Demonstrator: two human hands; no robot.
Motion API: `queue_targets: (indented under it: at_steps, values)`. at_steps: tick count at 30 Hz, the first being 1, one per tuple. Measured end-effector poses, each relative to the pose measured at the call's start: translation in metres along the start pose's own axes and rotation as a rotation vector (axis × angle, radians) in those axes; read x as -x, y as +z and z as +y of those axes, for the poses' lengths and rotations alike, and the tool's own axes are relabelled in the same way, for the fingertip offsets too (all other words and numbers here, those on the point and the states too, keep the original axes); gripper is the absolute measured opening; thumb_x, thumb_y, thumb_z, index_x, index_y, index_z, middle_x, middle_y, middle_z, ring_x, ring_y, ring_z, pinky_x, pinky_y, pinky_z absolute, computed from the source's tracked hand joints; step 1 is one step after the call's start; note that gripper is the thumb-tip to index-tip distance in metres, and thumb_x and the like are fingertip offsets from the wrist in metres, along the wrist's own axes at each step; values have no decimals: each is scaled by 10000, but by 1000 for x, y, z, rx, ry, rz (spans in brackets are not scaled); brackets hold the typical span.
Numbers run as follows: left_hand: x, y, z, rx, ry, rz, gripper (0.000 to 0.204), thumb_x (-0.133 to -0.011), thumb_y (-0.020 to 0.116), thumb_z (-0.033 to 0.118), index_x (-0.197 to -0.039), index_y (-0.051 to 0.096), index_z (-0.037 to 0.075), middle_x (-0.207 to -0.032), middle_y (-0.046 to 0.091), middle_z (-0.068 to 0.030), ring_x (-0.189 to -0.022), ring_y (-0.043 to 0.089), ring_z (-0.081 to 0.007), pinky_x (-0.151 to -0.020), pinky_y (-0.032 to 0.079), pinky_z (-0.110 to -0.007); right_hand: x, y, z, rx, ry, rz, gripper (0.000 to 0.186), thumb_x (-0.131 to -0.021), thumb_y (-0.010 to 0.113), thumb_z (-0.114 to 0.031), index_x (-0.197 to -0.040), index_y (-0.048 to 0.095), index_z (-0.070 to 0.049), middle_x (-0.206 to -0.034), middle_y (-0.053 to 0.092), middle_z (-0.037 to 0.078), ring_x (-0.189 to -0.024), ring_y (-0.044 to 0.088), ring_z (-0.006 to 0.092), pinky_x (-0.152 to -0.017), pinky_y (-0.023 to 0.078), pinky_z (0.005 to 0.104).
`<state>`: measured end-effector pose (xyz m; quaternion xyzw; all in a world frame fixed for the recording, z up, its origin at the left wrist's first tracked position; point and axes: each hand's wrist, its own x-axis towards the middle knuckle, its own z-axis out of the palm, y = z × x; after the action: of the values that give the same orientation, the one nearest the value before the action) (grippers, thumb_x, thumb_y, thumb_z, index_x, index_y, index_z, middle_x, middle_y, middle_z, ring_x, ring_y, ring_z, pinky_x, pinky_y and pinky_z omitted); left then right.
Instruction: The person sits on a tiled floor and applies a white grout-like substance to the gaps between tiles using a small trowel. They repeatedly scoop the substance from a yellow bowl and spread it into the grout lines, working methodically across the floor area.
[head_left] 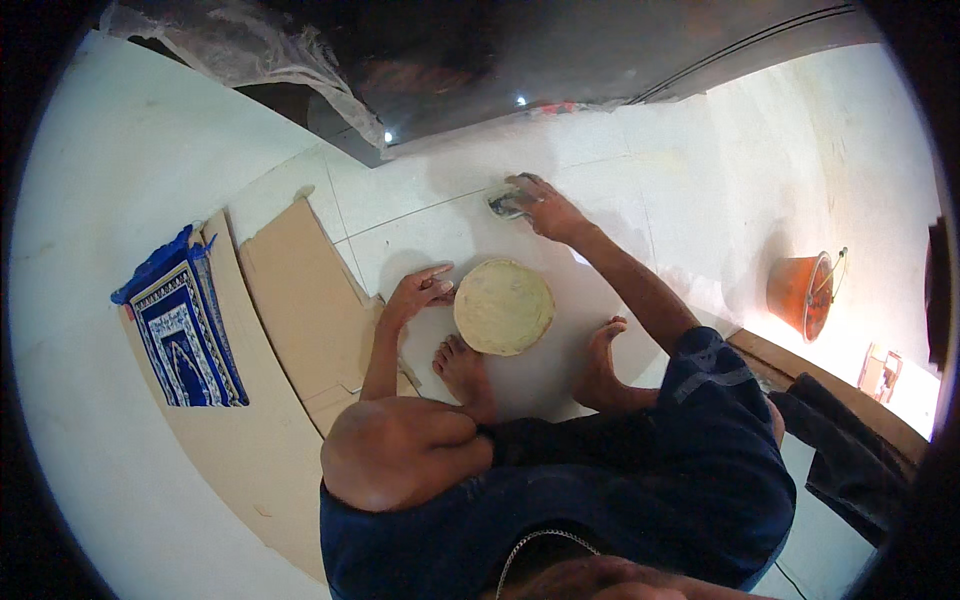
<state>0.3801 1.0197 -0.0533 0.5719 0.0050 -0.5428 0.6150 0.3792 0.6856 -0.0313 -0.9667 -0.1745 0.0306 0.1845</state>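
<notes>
The pale tiled floor (395,185) carries the round cream-coloured object (504,307). The left hand (412,297) is positioned just beside its left edge, fingers loosely spread; the right hand (547,210), farther forward, has its fingers curled around the small grey object (502,203).

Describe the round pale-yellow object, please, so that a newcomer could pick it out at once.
On the white floor, look between the dark panel at the top and the person's bare left foot. There, beside the left hand, is the round pale-yellow object. Its broad, pale round face sets it apart from the small greyish thing at the right hand.
</notes>
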Motion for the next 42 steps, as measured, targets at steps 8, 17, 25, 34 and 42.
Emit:
queue_targets:
  at_steps: [8, 17, 25, 34, 42]
  values:
    - [-2, 4, 6, -65, -4, 11, 493, -893, 611, 166, -1343, 436, 65, -987, 651, -105, -893, 643, -181, -827, 531, -331, 0, 7, 8, -5, 74, -20, 384, -796, 531, -23, -1162, 574, -132, -1392, 373, 77, -1282, 353, 304, -1067, 354, 380]
    - [0, -3, -3, 12, 12, 9, 481, -892, 612, 171, -1333, 450, 67, -983, 651, -108, -886, 642, -180, -833, 530, -332, -5, -10, 6, -47, 95, -85, 433, -759, 543, 9, -1172, 562, -119, -1414, 333, 77, -1310, 308, 306, -1083, 340, 374]
    - [-1, 1, 2, 5, 0, 21, 477, -887, 615, 156, -1327, 456, 61, -975, 652, -104, -906, 643, -177, -832, 531, -326, 4, -17, 18, -9, 101, -70, 503, -732, 560, 20, -1207, 560, -147, -1411, 335, 97, -1300, 321, 321, -1084, 334, 375]
    - [-4, 0, -2, -53, 7, 31, 472, -884, 619, 171, -1320, 470, 67, -988, 646, -96, -888, 637, -168, -820, 529, -312, -3, 5, 33, 150, 83, -55, 424, -799, 586, -91, -1213, 549, -172, -1368, 402, 78, -1300, 311, 284, -1102, 281, 374]
    - [-4, -1, -3, 19, 9, 16, 476, -885, 622, 171, -1321, 466, 61, -953, 657, -97, -856, 638, -147, -784, 535, -301, -7, -10, 27, 7, 62, -125, 428, -769, 532, -30, -1175, 588, -152, -1362, 419, 82, -1267, 369, 303, -1047, 373, 389]
